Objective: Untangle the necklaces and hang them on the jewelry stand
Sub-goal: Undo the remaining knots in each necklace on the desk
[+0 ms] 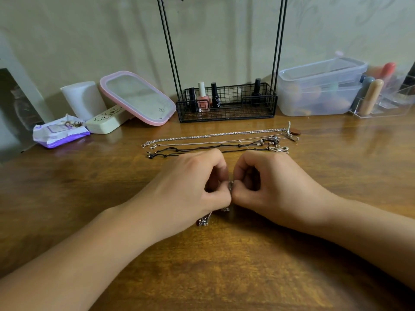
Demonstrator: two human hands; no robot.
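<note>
My left hand (197, 187) and my right hand (269, 185) meet at the middle of the wooden table, fingers curled, both pinching a small silver part of a necklace (230, 186) between them. More of that necklace, with dark red beads (203, 221), trails out under my left hand. Behind my hands several necklaces lie stretched out side by side: a silver chain (213, 134), a thin silver one and dark cords (190, 149), with a silver flower pendant (279, 148) at the right end. The black wire jewelry stand (226, 102) rises at the back centre; its top is out of frame.
Nail polish bottles (203, 97) stand in the stand's basket. A pink-framed mirror (138, 97), a white case, a white cylinder and a purple wipes pack (59, 134) sit at back left. Clear plastic boxes (321, 86) and an acrylic organizer (381, 99) stand at back right.
</note>
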